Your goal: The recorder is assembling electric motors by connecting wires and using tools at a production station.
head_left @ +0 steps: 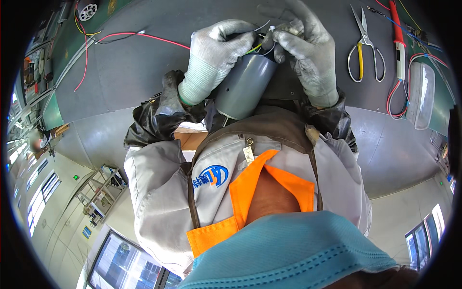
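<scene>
A dark grey cylindrical motor housing (245, 86) lies tilted at the near edge of the table, its upper end between my hands. Both hands wear pale grey knit gloves. My left hand (217, 54) is closed, thumb and fingers pinching a thin grey wire above the housing's left side. My right hand (308, 50) pinches a thin wire with a whitish tip (272, 29) near the housing's top end; some of its fingers are blurred. A yellow-green wire (253, 49) comes out between them. A red wire (159, 37) runs leftward from behind my left hand.
Scissors (365, 43) with one yellow-wrapped handle lie to the right. Beside them are a red-and-white pen-shaped tool (400, 48) with a cord and a clear plastic box (421, 94). A spoked round part (88, 12) sits at far left. The dark table (125, 72) ends just before my body.
</scene>
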### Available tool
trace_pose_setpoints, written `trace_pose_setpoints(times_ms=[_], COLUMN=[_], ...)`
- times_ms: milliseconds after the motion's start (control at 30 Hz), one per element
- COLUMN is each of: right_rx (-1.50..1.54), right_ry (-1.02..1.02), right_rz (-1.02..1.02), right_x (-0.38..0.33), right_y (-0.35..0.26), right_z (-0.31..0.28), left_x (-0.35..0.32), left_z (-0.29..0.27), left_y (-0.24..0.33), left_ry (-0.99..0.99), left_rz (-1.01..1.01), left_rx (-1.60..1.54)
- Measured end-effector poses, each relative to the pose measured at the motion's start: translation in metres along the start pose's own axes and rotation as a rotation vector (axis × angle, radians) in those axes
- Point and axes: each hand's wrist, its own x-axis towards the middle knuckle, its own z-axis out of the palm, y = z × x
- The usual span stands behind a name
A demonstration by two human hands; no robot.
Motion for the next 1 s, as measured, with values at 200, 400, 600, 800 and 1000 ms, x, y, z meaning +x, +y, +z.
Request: trace_pose_setpoints(times_ms=[200,400,600,800,1000], right_rx=[0.038,-0.104,-0.169,-0.157,-0.552], right_ry=[-0.012,-0.048,-0.102,-0.124,-0.14], right_rz=[-0.144,-0.026,0.069,0.052,0.172], right_x=[0.001,0.008,0.003,0.004,0.003], right_y=[0.011,0.001,-0.013,-0.02,-0.039], right_z=[-0.006,-0.009,-0.003,-0.012,-0.025], left_x=[0.0,0.001,0.005,0.004,0.002], left_z=[0.0,0.0,0.002,0.013,0.036], left_y=[-0.007,-0.002,-0.001,-0.004,0.007], left_ry=[0.048,0.026,-0.023,-0.045,-0.056], left_rz=[0.279,0.275,0.025,0.203,0.232], left_rx=[0.214,0.242,-0.014,-0.005,-0.035])
